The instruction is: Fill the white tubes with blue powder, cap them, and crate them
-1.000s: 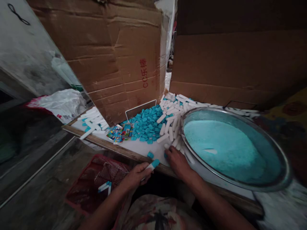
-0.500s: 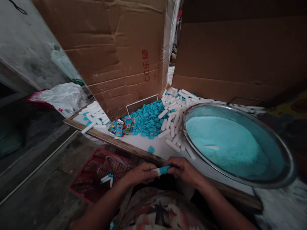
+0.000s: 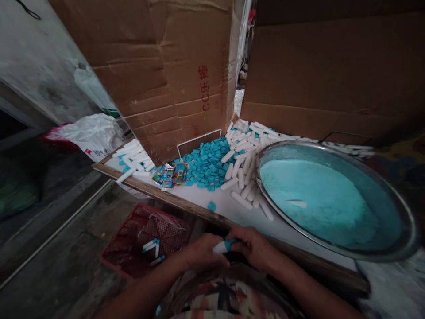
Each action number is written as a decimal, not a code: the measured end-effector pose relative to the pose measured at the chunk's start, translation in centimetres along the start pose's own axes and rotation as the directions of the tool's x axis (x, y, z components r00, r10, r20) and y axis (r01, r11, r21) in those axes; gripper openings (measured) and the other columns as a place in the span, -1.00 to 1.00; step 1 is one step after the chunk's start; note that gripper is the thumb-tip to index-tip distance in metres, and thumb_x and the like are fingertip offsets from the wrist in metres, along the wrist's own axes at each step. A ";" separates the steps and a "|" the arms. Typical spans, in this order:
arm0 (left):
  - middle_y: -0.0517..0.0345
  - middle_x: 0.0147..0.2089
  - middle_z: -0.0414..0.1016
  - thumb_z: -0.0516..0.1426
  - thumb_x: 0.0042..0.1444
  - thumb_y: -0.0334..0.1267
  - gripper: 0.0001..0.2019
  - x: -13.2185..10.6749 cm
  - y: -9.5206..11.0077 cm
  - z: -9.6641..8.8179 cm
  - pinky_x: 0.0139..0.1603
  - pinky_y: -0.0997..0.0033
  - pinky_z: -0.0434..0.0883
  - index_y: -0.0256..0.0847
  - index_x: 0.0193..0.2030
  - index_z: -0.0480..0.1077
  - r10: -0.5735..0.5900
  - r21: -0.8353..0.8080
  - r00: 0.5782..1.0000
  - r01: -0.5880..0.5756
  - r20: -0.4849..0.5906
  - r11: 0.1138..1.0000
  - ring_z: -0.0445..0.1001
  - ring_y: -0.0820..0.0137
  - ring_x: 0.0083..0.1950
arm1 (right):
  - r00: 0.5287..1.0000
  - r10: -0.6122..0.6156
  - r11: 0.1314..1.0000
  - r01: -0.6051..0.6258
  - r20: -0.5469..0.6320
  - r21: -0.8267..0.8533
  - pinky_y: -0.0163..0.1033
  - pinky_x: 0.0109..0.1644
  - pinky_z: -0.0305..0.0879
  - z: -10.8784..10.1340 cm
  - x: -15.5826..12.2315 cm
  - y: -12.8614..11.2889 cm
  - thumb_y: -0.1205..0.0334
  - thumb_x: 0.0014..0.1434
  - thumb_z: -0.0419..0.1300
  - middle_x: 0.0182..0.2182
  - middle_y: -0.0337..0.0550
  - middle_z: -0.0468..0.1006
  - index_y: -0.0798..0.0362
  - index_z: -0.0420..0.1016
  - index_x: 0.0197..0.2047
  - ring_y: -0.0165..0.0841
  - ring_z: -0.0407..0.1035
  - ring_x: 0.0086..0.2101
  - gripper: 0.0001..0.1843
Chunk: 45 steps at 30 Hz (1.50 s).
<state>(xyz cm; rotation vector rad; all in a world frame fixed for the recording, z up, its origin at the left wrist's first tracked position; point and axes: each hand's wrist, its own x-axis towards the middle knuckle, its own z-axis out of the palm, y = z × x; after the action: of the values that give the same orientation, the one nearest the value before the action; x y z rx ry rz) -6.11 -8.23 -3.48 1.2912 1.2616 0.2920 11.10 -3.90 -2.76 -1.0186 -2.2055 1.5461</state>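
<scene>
My left hand point(image 3: 202, 251) is closed round a white tube point(image 3: 220, 247) just below the table's front edge. My right hand point(image 3: 254, 248) pinches the blue cap point(image 3: 228, 244) on that tube's end, so both hands meet on the one piece. On the white tabletop point(image 3: 229, 209) behind them lies a heap of blue caps point(image 3: 206, 165) and a heap of white tubes point(image 3: 244, 155). One loose blue cap point(image 3: 211, 206) lies near the front edge.
A wide metal basin point(image 3: 332, 201) of pale blue powder fills the table's right side. A red mesh basket point(image 3: 146, 241) with a few capped tubes sits on the floor at left. Colourful stickers point(image 3: 168, 175), cardboard boxes point(image 3: 172, 75) and a white bag point(image 3: 91, 135) stand behind.
My right hand left the tubes on the table and came down to my left hand. Both hands now press the blue cap and white tube together, lower and closer to my lap.
</scene>
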 end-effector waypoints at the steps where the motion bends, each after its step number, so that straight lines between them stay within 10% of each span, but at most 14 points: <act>1: 0.36 -0.57 0.15 0.22 -0.23 -0.20 -0.80 -0.3 -0.5 0.1 -0.55 0.60 0.06 -0.29 -0.51 0.35 0.017 0.004 1.000 -0.017 -0.025 1.000 0.12 0.53 -0.49 | 1.000 -0.015 1.000 0.015 0.019 -0.010 -0.31 -0.28 0.21 0.3 0.1 0.0 0.45 -0.06 0.05 -0.46 -0.24 0.49 0.07 0.46 -0.41 -0.36 0.35 -0.36 -0.81; 10: 0.20 -0.29 0.50 0.17 -0.19 -0.20 -0.72 -8.2 -6.2 -7.9 -0.29 0.48 0.30 -0.17 -0.26 0.45 -0.113 0.415 0.956 0.222 -0.270 0.882 0.40 0.29 -0.26 | 0.990 0.000 0.998 0.009 -0.144 0.062 -0.03 0.08 0.14 -0.5 1.4 1.2 0.14 0.03 0.08 -0.04 0.00 0.45 0.08 0.39 0.03 -0.14 0.28 -0.02 -0.53; 15: 0.03 -0.12 0.49 0.07 -0.01 -0.14 -0.68 -3.4 -1.7 -10.5 -0.07 0.35 0.32 -0.22 -0.14 0.43 0.182 0.414 0.863 0.034 -0.471 0.910 0.41 0.25 -0.11 | 0.955 0.082 0.997 -0.079 -0.284 0.024 -0.04 -0.02 0.24 -1.2 1.3 2.6 0.11 0.01 0.05 -0.13 0.02 0.51 0.13 0.44 -0.02 -0.15 0.36 -0.13 -0.52; 20: -0.01 -0.04 0.41 0.05 0.05 -0.38 -0.69 6.7 4.3 -7.6 -0.04 0.39 0.31 -0.25 -0.04 0.36 0.446 0.682 0.872 -0.202 -0.201 0.702 0.38 0.30 -0.07 | 0.893 0.074 0.988 -0.126 -0.443 -0.089 -0.04 -0.06 0.28 -1.7 0.4 3.9 0.14 0.02 0.04 -0.20 0.01 0.55 0.10 0.51 -0.15 -0.15 0.41 -0.20 -0.62; 25: 0.01 -0.09 0.39 0.07 -0.06 -0.52 -0.65 11.9 5.3 -4.7 0.00 0.29 0.28 -0.21 -0.10 0.37 0.484 0.797 0.875 -0.305 0.019 0.521 0.31 0.23 -0.01 | 0.866 0.101 0.972 -0.190 -0.490 -0.135 -0.05 -0.10 0.31 -2.5 -0.8 4.4 0.18 0.02 0.04 -0.26 -0.01 0.56 0.08 0.52 -0.25 -0.15 0.42 -0.23 -0.70; 33: -0.01 -0.19 0.42 -0.01 -0.01 -0.53 -0.73 10.4 3.9 -5.9 -0.07 0.33 0.32 -0.27 -0.22 0.41 0.477 0.776 0.879 -0.306 0.007 0.551 0.37 0.26 -0.09 | 0.812 0.193 0.856 -0.414 -0.550 -0.311 -0.07 -0.03 0.23 -3.2 1.5 3.5 0.30 0.08 0.03 -0.09 0.18 0.46 0.23 0.32 0.05 -0.11 0.36 -0.10 -0.56; 39: 0.02 -0.21 0.51 0.01 0.06 -0.39 -0.72 7.6 3.4 -5.5 -0.13 0.35 0.38 -0.27 -0.11 0.43 0.514 0.623 0.853 -0.355 -0.089 0.697 0.45 0.28 -0.17 | 0.863 0.001 0.977 -0.107 -0.504 -0.182 -0.16 -0.06 0.24 -3.0 2.4 2.5 0.32 0.07 0.06 -0.18 0.02 0.52 0.12 0.46 -0.13 -0.22 0.37 -0.16 -0.71; 45: -0.08 -0.06 0.46 -0.02 0.08 -0.36 -0.66 6.4 3.3 -3.0 0.01 0.18 0.35 -0.21 0.00 0.36 0.761 0.737 0.626 -0.431 -0.171 0.520 0.40 0.22 -0.02 | 0.855 0.057 0.998 -0.053 -0.516 0.022 -0.33 -0.40 0.21 -3.3 1.7 -0.1 0.22 0.17 -0.05 -0.57 -0.21 0.49 0.10 0.49 -0.36 -0.39 0.34 -0.50 -0.70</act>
<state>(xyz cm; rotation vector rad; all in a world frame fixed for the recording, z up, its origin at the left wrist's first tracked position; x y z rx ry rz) -4.67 -0.56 -3.48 2.4127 1.2979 0.7981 11.74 -0.41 -1.67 -1.3217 -1.8035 1.1194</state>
